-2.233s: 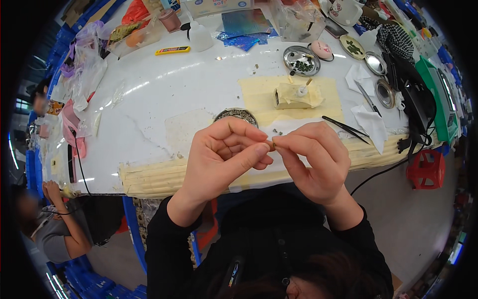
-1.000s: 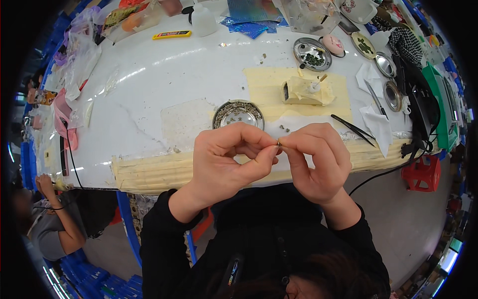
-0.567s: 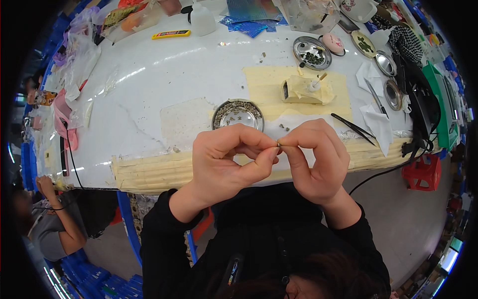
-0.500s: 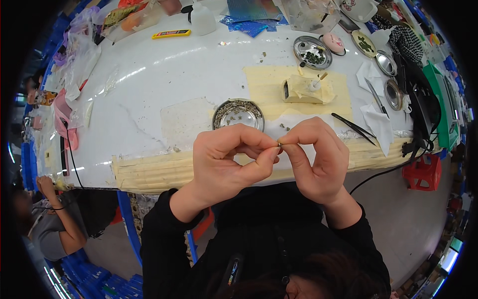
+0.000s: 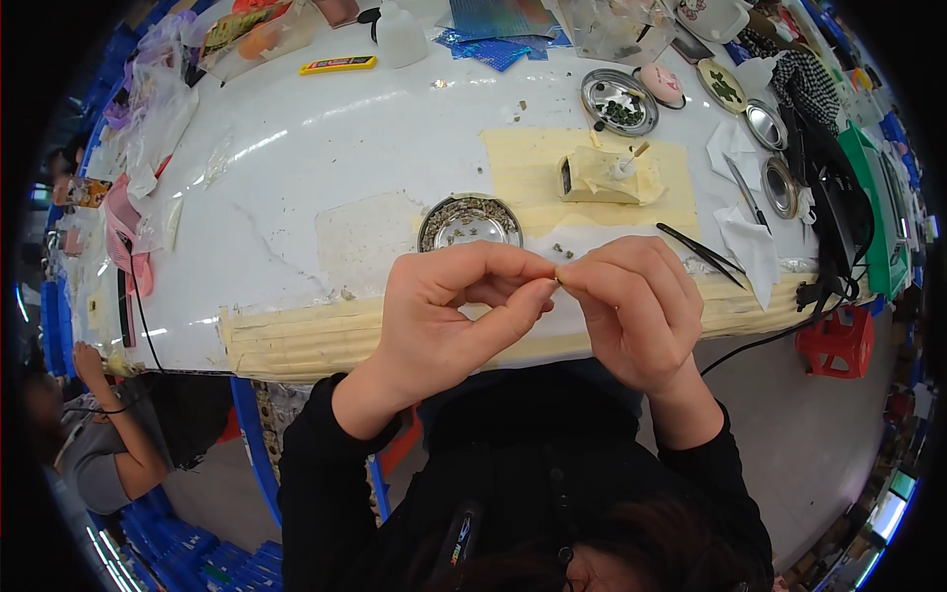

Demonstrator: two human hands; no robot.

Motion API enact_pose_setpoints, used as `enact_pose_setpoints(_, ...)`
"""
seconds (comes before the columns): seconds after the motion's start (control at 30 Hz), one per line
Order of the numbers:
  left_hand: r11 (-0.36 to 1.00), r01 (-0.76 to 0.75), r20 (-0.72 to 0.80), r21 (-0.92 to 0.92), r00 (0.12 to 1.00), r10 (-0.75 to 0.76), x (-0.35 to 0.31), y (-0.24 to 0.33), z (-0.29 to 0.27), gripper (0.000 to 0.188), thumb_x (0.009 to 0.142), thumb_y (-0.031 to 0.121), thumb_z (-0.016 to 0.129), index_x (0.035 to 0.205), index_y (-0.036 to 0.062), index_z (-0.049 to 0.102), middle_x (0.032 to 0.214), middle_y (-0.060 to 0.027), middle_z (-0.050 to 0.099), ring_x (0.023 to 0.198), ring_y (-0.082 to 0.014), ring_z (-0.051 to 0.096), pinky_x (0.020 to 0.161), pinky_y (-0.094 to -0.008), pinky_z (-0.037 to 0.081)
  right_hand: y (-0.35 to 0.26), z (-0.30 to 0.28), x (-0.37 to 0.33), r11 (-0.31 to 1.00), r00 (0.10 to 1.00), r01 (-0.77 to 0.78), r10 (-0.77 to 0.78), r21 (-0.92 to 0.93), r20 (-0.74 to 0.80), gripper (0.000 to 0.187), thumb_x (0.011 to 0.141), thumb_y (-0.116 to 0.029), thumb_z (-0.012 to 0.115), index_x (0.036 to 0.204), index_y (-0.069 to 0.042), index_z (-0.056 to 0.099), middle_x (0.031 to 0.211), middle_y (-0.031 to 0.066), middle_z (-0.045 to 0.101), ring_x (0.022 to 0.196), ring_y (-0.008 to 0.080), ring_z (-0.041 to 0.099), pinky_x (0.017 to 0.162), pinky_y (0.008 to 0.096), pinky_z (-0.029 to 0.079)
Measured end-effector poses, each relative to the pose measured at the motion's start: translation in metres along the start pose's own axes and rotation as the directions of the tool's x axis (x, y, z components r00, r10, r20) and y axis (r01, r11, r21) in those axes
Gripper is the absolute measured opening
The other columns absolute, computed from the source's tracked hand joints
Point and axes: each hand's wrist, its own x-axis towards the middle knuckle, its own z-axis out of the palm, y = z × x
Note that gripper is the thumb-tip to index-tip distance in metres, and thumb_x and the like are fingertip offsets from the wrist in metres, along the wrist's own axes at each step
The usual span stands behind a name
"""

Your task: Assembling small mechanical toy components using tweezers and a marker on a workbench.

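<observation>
My left hand [image 5: 449,321] and my right hand [image 5: 641,306] meet fingertip to fingertip above the taped front edge of the table. Both are closed in a pinch, thumb against forefinger. Between the tips shows a tiny yellowish piece [image 5: 557,281], mostly covered and too small to name. Just behind my left hand stands a round metal dish [image 5: 424,232] with many small greyish-brown pieces in it. A few loose bits of similar look [image 5: 560,249] lie on white paper beyond my right fingers.
A tape-wrapped block [image 5: 592,178] holds a small white bottle [image 5: 621,170]. Black tweezers [image 5: 700,254] and a knife [image 5: 747,189] lie right. Farther back are a metal dish [image 5: 646,123] of dark green bits and a yellow box [image 5: 338,65]. Another person's arm [image 5: 138,449] shows at left.
My right hand has turned slightly, its fingers now curling more over the tiny piece and its wrist shifting a little right. My left hand stays nearly in place.
</observation>
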Motion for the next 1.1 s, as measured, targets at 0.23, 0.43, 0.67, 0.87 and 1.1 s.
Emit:
enact_pose_setpoints(0.23, 0.998, 0.04, 0.043, -0.051, 0.998, -0.038, 0.0, -0.0002, -0.0017, 0.01, 0.079, 0.0, 0.06, 0.087, -0.0063, 0.061, 0.078, -0.0083, 0.064, 0.07, -0.0107, 0.063, 0.061, -0.0194, 0.05, -0.002, 0.0009, -0.0007, 1.0, 1.0, -0.015, 0.015, -0.01, -0.002, 0.029, 0.053, 0.005, 0.064, 0.081, 0.0, 0.059, 0.069, 0.0069, 0.055, 0.057, 0.0198, 0.054, 0.047, 0.0274, 0.043)
enact_pose_setpoints(0.43, 0.97, 0.143, 0.096, -0.197, 0.987, -0.126, 0.0013, 0.0029, -0.0035, 0.008, 0.08, 0.001, 0.059, 0.086, -0.0051, 0.06, 0.077, -0.0079, 0.064, 0.07, -0.0102, 0.063, 0.061, -0.0192, 0.05, -0.0005, -0.0018, 0.0011, 0.996, 0.999, -0.045, 0.043, 0.073, 0.027, 0.026, 0.056, 0.005, 0.067, 0.08, 0.0, 0.058, 0.069, 0.0067, 0.055, 0.056, 0.0196, 0.053, 0.047, 0.0275, 0.042)
enact_pose_setpoints(0.67, 0.98, 0.1, 0.119, -0.172, 0.99, -0.08, 0.0017, 0.0009, -0.0062, 0.005, 0.078, -0.003, 0.058, 0.082, -0.0053, 0.059, 0.074, -0.0094, 0.063, 0.067, -0.0115, 0.063, 0.06, -0.0217, 0.051, -0.0029, -0.0004, 0.0015, 0.988, 0.996, -0.09, 0.087, 0.126, 0.031, 0.023, 0.058, 0.004, 0.068, 0.079, -0.001, 0.058, 0.069, 0.0064, 0.055, 0.056, 0.0198, 0.053, 0.047, 0.0277, 0.042)
enact_pose_setpoints(0.87, 0.99, 0.047, 0.11, -0.132, 0.993, -0.033, 0.0019, 0.0009, -0.0056, 0.002, 0.077, -0.006, 0.056, 0.078, -0.0045, 0.057, 0.071, -0.0111, 0.062, 0.066, -0.0133, 0.063, 0.059, -0.0238, 0.053, -0.0063, -0.0001, 0.0, 0.97, 0.986, -0.168, 0.162, 0.178, 0.047, 0.021, 0.061, 0.003, 0.068, 0.078, -0.002, 0.058, 0.07, 0.0056, 0.056, 0.06, 0.0208, 0.054, 0.05, 0.0285, 0.043)
enact_pose_setpoints(1.1, 0.963, 0.13, 0.131, -0.237, 0.986, -0.101, 0.0008, 0.0007, -0.0062, 0.003, 0.077, -0.001, 0.061, 0.077, -0.0035, 0.059, 0.073, -0.0078, 0.063, 0.069, -0.0098, 0.062, 0.063, -0.0206, 0.05, -0.003, 0.0031, 0.0001, 0.98, 0.997, -0.076, 0.076, 0.183, 0.008, 0.023, 0.057, 0.004, 0.067, 0.077, -0.002, 0.058, 0.068, 0.0059, 0.055, 0.055, 0.0204, 0.053, 0.047, 0.0278, 0.042)
